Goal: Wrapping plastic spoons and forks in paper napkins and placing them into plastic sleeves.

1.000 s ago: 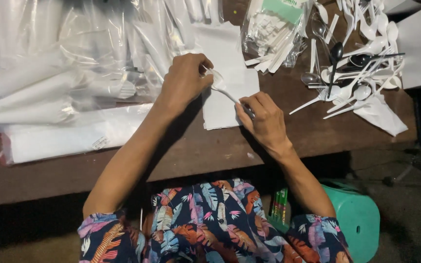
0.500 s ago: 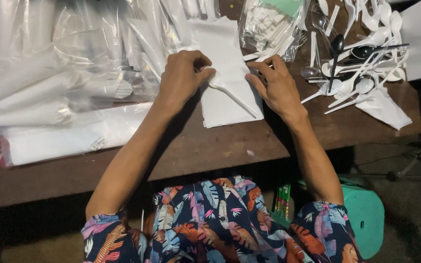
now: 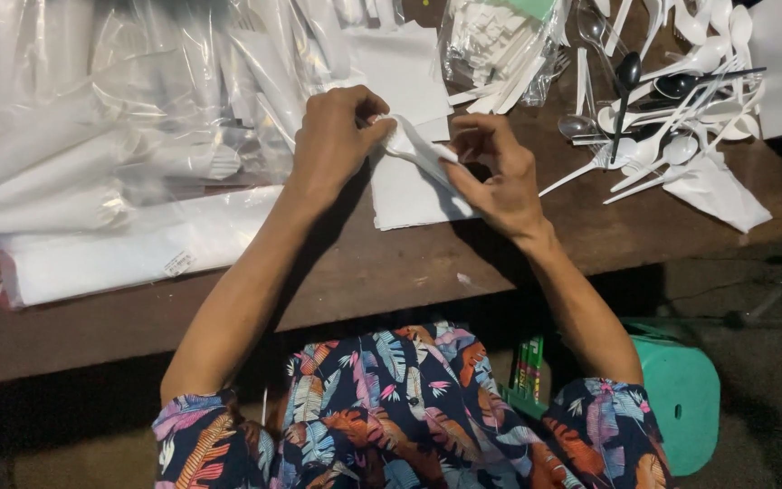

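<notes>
My left hand [image 3: 335,145] and my right hand [image 3: 495,172] both grip a white paper napkin roll [image 3: 418,149], which is wrapped around what looks like plastic cutlery. The roll lies slantwise between the two hands, just above a flat white napkin [image 3: 409,195] on the brown wooden table [image 3: 364,272]. My left fingers pinch its upper left end. My right thumb and fingers hold its lower right end.
Clear plastic bags with wrapped white rolls [image 3: 92,154] cover the table's left. A bag of napkins [image 3: 500,45] sits at the top middle. Loose white and black plastic spoons [image 3: 672,100] lie at the right. A teal stool [image 3: 681,398] stands by my right knee.
My right hand moved up from the napkin's lower edge to meet the left. The napkin is now rolled tighter between both hands.
</notes>
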